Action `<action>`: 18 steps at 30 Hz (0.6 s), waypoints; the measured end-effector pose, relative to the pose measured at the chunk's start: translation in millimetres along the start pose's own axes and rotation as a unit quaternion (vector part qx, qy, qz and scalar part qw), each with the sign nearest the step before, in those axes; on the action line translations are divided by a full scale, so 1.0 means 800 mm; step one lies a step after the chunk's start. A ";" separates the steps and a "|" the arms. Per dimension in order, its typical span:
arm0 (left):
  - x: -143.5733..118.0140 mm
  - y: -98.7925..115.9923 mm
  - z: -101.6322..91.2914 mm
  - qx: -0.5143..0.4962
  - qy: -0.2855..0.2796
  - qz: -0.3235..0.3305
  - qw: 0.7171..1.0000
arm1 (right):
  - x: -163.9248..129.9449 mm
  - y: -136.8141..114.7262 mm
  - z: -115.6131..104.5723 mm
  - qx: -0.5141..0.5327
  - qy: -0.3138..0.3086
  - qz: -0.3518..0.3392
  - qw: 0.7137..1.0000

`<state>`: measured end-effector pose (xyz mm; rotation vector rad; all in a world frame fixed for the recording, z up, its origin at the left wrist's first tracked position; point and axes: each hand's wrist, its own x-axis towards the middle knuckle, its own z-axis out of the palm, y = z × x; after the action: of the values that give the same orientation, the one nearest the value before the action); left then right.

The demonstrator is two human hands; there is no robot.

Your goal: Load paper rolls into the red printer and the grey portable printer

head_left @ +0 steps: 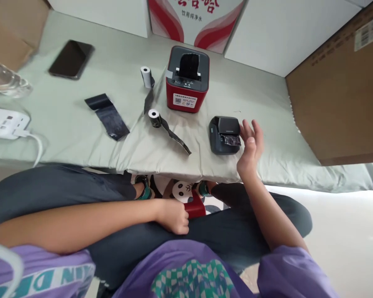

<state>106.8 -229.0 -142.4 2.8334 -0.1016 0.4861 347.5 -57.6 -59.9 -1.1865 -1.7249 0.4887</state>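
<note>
My right hand [251, 147] is at the right side of a small black label printer [226, 134]. Its fingers are apart, and the fingertips touch or nearly touch the printer's side. A short dark printed strip [231, 140] sticks out of the printer's front. Low over my lap, my left hand [173, 216] is curled into a fist beside a red object [195, 207] between my legs. Whether the fist holds anything is hidden. Behind the label printer stands a larger red and black printer [186, 89], with a black strip [189, 65] rising from its top.
Two paper rolls [146, 78] with dark tails stand left of the red printer. Farther left lie a curled dark strip [108, 118], a phone [71, 59] and a white power strip [6, 123] with a cable. Cardboard boxes [338, 99] border both sides.
</note>
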 end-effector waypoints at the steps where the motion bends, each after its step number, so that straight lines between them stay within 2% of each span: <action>1: -0.006 -0.004 -0.001 0.006 -0.013 -0.012 1.000 | 0.006 0.000 -0.001 0.007 0.003 0.006 1.000; 6: -0.023 -0.029 -0.022 0.047 0.002 -0.068 0.997 | 0.034 -0.007 -0.008 0.039 0.027 0.044 0.998; 9: -0.030 -0.028 -0.024 0.048 0.009 -0.077 0.996 | 0.051 -0.017 -0.002 0.055 0.027 0.042 0.997; 14: -0.041 -0.008 -0.017 0.011 -0.027 -0.093 0.995 | 0.082 -0.027 0.015 -0.069 -0.090 0.047 0.992; 18: -0.046 0.002 -0.017 0.003 -0.031 -0.106 0.994 | 0.103 -0.025 -0.005 -0.088 -0.195 0.068 0.974</action>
<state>67.5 -226.1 -142.1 2.8225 0.1871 0.3531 335.1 5.0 -4.0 -1.4120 -2.0618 0.7018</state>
